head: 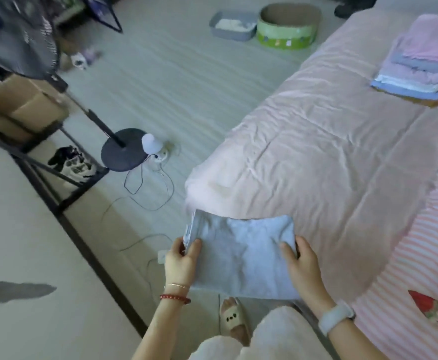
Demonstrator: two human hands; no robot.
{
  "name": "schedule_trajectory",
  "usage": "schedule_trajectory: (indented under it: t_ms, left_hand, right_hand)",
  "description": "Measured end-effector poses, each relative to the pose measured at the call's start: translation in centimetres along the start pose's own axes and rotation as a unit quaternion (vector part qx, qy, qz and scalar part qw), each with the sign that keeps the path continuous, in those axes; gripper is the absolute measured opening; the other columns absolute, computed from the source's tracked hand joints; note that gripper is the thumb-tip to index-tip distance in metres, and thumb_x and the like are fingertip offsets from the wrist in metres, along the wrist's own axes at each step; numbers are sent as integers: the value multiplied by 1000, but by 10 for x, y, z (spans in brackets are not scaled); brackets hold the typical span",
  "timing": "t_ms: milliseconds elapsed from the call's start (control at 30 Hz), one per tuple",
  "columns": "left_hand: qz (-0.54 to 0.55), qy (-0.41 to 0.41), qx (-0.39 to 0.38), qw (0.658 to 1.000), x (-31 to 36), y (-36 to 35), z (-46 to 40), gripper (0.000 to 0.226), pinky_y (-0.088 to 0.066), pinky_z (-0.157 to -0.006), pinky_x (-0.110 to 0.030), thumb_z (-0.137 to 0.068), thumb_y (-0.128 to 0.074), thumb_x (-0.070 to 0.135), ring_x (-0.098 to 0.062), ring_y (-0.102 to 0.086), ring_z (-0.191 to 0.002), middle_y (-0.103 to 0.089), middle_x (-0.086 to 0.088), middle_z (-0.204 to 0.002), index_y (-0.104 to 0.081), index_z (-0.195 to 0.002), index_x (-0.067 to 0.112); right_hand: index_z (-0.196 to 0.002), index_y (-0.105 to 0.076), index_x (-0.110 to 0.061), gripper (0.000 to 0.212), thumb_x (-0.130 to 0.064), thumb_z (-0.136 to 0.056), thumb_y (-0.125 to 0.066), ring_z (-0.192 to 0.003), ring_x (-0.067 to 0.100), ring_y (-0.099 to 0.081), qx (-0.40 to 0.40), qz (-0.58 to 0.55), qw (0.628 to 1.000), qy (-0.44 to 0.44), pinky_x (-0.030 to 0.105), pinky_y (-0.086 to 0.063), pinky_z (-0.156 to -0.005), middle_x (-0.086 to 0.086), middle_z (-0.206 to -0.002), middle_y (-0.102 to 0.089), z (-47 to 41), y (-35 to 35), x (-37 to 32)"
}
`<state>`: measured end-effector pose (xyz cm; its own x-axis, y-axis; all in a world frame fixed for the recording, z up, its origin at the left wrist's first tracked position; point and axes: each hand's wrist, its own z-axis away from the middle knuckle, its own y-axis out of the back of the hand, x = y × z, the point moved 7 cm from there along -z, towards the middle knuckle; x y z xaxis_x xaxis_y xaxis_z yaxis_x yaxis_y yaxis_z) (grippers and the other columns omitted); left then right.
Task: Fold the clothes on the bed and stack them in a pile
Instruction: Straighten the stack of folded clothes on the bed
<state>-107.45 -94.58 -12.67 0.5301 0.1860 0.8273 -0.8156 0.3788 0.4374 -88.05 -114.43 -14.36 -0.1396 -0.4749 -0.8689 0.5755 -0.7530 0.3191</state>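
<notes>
Low in the middle of the frame I hold a folded pale blue garment (241, 255) flat between my hands, my left hand (181, 261) pinching its left edge and my right hand (301, 263) gripping its right edge, thumbs on top. It hangs off the near corner of the pink bed (316, 152). The pile of folded clothes (418, 63) sits on the bed at upper right, well apart from my hands.

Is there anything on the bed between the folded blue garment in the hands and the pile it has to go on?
Nothing visible. Both hands, left and right, hold the folded blue garment at the bed's near corner. Only bare, wrinkled pink sheet lies between it and the pile at the far right.
</notes>
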Motion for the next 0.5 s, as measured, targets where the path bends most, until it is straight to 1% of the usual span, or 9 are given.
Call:
schedule_trajectory:
  t_ms: [67,100,167,267,367,433,500]
  left_hand:
    - [24,21,30,999,-2,35,-23,28,-33,-48,-14,-75,-66,29,-10,-40,-52,-45,4,-55,-48,-64,10]
    - [32,27,42,998,-3,49,-35,30,-34,-51,-20,-73,-63,33,-13,-40,-54,-46,3,-57,-48,-64,8]
    - [50,39,62,996,-2,70,-61,30,-35,-56,-26,-80,-64,28,-17,-42,-60,-47,1,-60,-47,-64,9]
    - [67,45,77,994,12,91,-110,21,-38,-57,-24,-83,-66,20,-16,-47,-62,-52,2,-63,-53,-67,14]
    - [53,28,89,994,39,108,-173,17,-37,-56,-19,-84,-65,15,-11,-48,-61,-53,5,-64,-54,-70,15]
    - [35,13,92,995,64,119,-221,14,-39,-57,-21,-84,-65,17,-12,-49,-63,-55,4,-67,-56,-74,13]
    - [21,6,91,996,90,126,-269,12,-39,-60,-25,-85,-64,18,-12,-50,-65,-56,3,-70,-57,-78,12]
  right_hand:
    - [-77,-53,-12,16,-22,-90,-54,-50,0,-41,-33,14,999,10,14,-36,-49,-2,-64,-50,-15,-43,-27]
    - [-76,-53,-14,15,-22,-90,-54,-51,-1,-42,-46,17,999,14,15,-36,-50,-4,-64,-51,-24,-61,-39]
    - [-72,-51,-15,19,-19,-90,-54,-48,0,-39,-65,29,997,31,17,-33,-50,-6,-60,-47,-44,-95,-63]
    - [-67,-45,-13,25,-18,-90,-53,-47,1,-35,-84,40,994,55,17,-32,-48,-7,-56,-39,-77,-141,-98]
    - [-67,-44,-13,25,-16,-90,-54,-46,1,-36,-90,20,994,65,14,-33,-47,-8,-55,-39,-116,-187,-133]
    - [-64,-41,-15,29,-13,-89,-54,-45,0,-35,-85,0,993,77,12,-32,-46,-10,-53,-37,-147,-215,-163]
    - [-63,-39,-16,30,-12,-89,-55,-44,0,-35,-84,-4,993,85,12,-32,-46,-9,-54,-37,-182,-241,-196]
